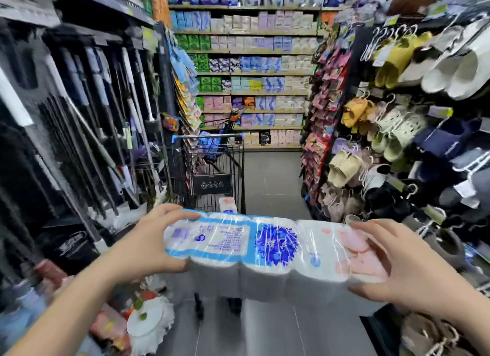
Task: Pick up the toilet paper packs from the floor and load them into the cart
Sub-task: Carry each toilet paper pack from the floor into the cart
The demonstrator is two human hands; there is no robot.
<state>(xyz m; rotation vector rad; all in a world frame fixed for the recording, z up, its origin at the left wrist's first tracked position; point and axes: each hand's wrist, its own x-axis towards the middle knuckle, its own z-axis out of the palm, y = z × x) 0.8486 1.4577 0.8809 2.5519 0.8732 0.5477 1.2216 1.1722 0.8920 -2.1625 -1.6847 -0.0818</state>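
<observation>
Plastic-wrapped toilet paper pack (267, 249) held in the air, long axis left to right, printed face up. Left hand (148, 247) and right hand (397, 263) each grip an end, fingers curled over, thumbs under. Step: carrying. Cart (212, 175) just ahead; next move probably means clearing its rim.

Grey tiled floor (273, 175) runs down the aisle here; a black wire shopping cart (212, 175) stands on it, over to the left side; a white plastic-wrapped pack (227, 204) sits low inside the cart's basket, kinda blurry.
</observation>
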